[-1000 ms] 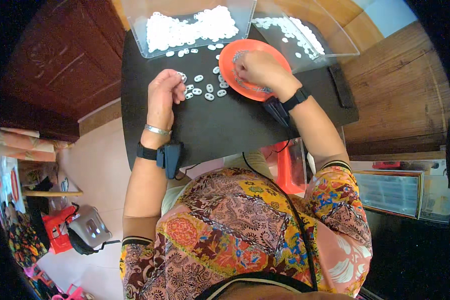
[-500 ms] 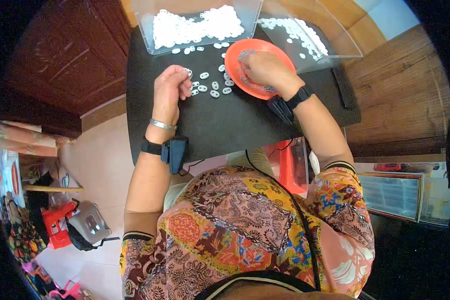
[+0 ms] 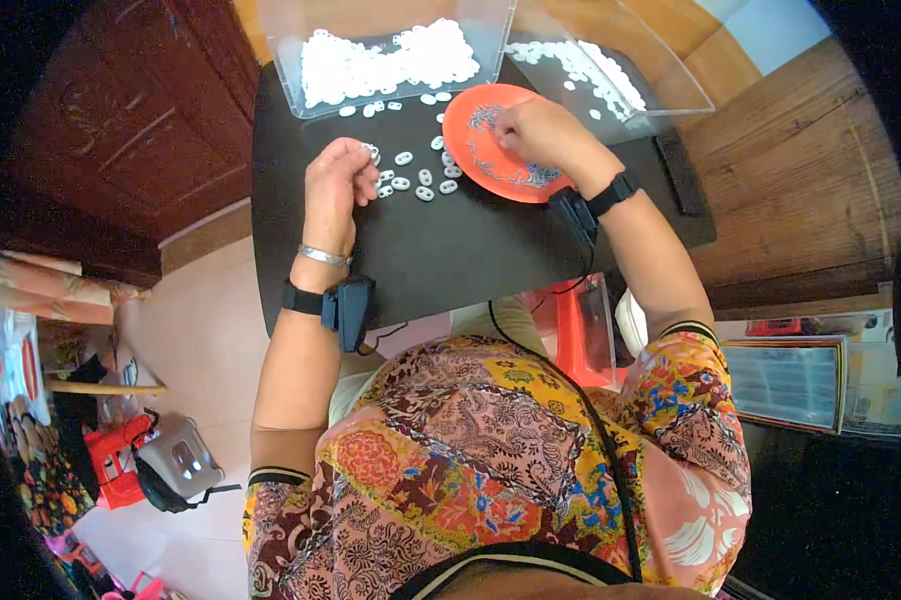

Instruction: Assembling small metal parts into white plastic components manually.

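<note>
The left hand (image 3: pixel 335 180) rests on the black table (image 3: pixel 450 250), its fingers curled in over the near end of a scatter of small white rings (image 3: pixel 415 182); it seems to pinch one or two, though the fingertips are hidden, so I cannot tell for sure. The right hand (image 3: pixel 540 135) lies on the orange plate (image 3: pixel 490 160) at about two o'clock from the left hand, fingers bunched toward the plate's far edge; whether it grips a ring there I cannot tell.

The loose rings lie between the hands, just beside the plate's nine o'clock edge. More are heaped in a clear plastic bin (image 3: pixel 390 60) at twelve o'clock, and others in a second clear tray (image 3: pixel 610 75) at one o'clock.

These rings look light, stiff and smooth, likely plastic: easy to scatter, hard to break. Each is best taken by its rim between thumb and forefinger, or slid along the table first.
</note>
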`<state>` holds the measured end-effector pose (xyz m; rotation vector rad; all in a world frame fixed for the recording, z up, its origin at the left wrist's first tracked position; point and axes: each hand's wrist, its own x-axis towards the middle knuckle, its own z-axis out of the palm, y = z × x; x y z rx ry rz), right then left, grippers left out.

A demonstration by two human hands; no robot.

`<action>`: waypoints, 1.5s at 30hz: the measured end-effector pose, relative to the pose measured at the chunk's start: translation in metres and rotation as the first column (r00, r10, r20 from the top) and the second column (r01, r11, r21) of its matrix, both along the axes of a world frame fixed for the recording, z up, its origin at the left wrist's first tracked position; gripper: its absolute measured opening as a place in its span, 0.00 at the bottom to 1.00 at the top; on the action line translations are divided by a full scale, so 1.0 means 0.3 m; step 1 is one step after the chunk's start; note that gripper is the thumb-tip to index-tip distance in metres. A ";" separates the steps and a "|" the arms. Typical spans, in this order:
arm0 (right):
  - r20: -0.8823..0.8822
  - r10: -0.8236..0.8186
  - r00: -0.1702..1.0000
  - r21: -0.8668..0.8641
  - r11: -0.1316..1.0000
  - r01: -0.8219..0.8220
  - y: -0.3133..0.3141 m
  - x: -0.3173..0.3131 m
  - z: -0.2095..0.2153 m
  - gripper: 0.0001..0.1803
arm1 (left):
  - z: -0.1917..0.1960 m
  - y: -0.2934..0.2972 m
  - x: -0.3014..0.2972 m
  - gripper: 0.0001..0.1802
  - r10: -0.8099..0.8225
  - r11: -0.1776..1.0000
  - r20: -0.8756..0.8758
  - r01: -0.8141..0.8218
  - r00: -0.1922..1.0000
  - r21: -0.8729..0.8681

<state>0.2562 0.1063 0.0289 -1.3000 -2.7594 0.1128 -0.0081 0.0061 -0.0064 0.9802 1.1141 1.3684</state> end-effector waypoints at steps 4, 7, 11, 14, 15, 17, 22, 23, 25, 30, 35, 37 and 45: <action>0.058 0.011 0.998 -0.025 1.000 -0.010 -0.018 -0.039 0.012 0.05 | 0.002 -0.002 0.002 0.08 0.012 1.000 -0.001 -0.012 1.000 -0.001; 0.172 -0.048 0.984 -0.039 0.998 0.056 -0.044 -0.083 0.031 0.06 | -0.001 -0.002 0.001 0.08 0.012 1.000 -0.004 -0.012 1.000 0.001; 0.236 -0.055 0.970 0.000 0.998 0.057 -0.017 -0.090 -0.015 0.10 | 0.009 -0.002 0.008 0.08 0.026 1.000 0.046 -0.027 0.999 0.010; 0.212 -0.048 0.976 -0.011 0.999 0.052 -0.030 -0.094 -0.012 0.09 | 0.013 -0.007 0.008 0.07 0.037 0.999 0.084 -0.038 0.996 0.012; 0.176 -0.051 0.983 -0.025 0.998 0.056 -0.042 -0.097 -0.009 0.08 | 0.009 -0.007 0.005 0.07 0.043 0.999 0.081 -0.044 0.996 0.016; 0.076 -0.089 0.993 0.002 0.996 0.089 -0.070 -0.096 0.012 0.07 | 0.001 -0.005 0.001 0.07 0.031 0.999 0.092 -0.032 0.995 0.008; -0.334 -0.165 0.928 -0.232 0.969 0.089 -0.040 -0.081 0.024 0.05 | 0.016 -0.011 0.017 0.07 0.036 0.999 0.105 -0.037 0.994 0.009; -0.519 -0.167 0.838 -0.291 0.957 0.011 -0.049 -0.102 0.025 0.07 | 0.019 -0.014 0.021 0.07 0.043 0.999 0.100 -0.044 0.994 0.008; -0.682 -0.176 0.710 -0.333 0.939 -0.086 -0.080 -0.166 0.040 0.08 | 0.024 -0.020 0.020 0.07 0.063 0.998 0.077 -0.063 0.995 -0.005; -0.825 -0.285 0.487 -0.500 0.769 -0.398 -0.101 -0.314 0.041 0.09 | 0.020 -0.016 0.020 0.07 0.095 0.995 0.076 -0.095 0.993 0.000; -0.839 -0.261 0.478 -0.479 0.772 -0.418 -0.091 -0.382 -0.016 0.08 | 0.030 -0.017 0.029 0.06 0.144 0.989 0.056 -0.145 0.988 0.010; -0.836 -0.268 0.479 -0.488 0.762 -0.426 -0.103 -0.392 -0.021 0.08 | 0.025 -0.015 0.029 0.06 0.148 0.989 0.068 -0.149 0.987 0.011; -0.879 -0.227 0.420 -0.408 0.814 -0.414 -0.111 -0.401 -0.039 0.09 | 0.029 -0.023 0.035 0.06 0.150 0.988 0.022 -0.151 0.988 0.043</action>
